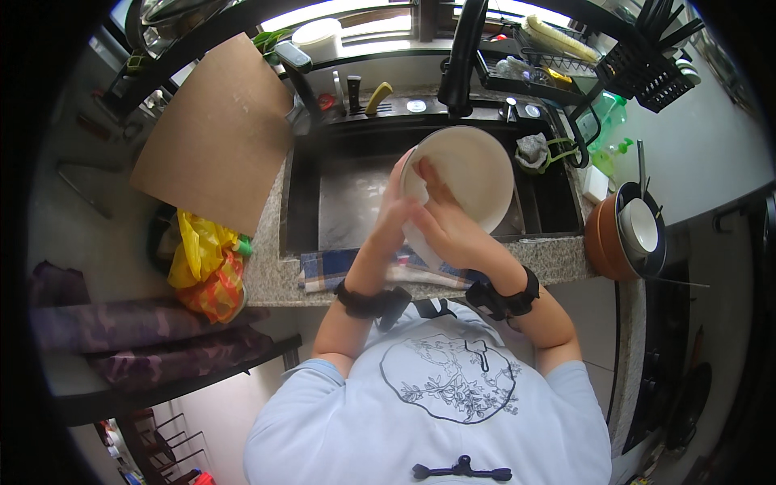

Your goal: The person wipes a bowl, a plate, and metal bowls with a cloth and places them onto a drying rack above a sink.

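A large white bowl (482,173) is tilted over the black sink (348,182), its open side turned up and towards me. My left hand (393,209) grips the bowl at its left rim, with the fingers mostly hidden behind the wall. Inside the bowl, my right hand (451,227) lies against the inner left wall. A thin white cloth or paper towel (423,242) is held in that hand, and its loose end hangs below the palm. The right fingertips are slightly blurred.
A black faucet (459,73) rises behind the bowl. Stacked bowls (602,233) stand on the right counter. At the left are a brown board (218,133) and a yellow plastic bag (197,248). A checked towel (327,270) lies along the sink's front edge.
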A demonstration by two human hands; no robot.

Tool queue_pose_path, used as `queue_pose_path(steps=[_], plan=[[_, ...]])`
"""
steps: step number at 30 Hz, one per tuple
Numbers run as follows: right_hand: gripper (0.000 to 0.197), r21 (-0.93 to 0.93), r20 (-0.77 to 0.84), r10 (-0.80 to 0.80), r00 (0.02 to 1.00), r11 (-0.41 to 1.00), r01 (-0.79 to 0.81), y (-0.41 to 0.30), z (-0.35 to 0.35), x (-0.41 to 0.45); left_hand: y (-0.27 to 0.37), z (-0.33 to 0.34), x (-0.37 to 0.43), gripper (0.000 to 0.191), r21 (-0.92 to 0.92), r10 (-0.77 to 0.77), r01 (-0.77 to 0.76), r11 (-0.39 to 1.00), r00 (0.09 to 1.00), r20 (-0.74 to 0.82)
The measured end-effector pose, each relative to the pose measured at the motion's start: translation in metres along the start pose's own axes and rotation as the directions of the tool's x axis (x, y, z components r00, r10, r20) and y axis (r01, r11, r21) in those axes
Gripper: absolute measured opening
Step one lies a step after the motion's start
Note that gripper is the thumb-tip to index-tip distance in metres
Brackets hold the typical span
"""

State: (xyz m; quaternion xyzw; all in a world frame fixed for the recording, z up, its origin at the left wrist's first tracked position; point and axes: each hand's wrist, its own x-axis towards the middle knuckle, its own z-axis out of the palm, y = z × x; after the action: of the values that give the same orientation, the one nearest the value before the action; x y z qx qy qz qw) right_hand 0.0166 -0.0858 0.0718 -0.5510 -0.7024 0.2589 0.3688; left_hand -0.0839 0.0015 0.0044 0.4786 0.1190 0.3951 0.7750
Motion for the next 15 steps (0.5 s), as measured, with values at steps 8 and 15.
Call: queue_pose_path(steps=[8,15], plan=[[0.088,-0.373,-0.208,0.110,0.972,0.910,-0.183,0.013,0.011,-0.004,0.013,0.011,-0.004,0.066,-0.012,0.030,-0.030,0.999,1.000,0.003],[0.069,-0.631,-0.062,0.259,0.964,0.738,-0.239,-0.015,0.008,-0.014,-0.008,-0.006,-0.007,0.051,-0.165,-0.002,-0.008,0.986,0.998,-0.063]])
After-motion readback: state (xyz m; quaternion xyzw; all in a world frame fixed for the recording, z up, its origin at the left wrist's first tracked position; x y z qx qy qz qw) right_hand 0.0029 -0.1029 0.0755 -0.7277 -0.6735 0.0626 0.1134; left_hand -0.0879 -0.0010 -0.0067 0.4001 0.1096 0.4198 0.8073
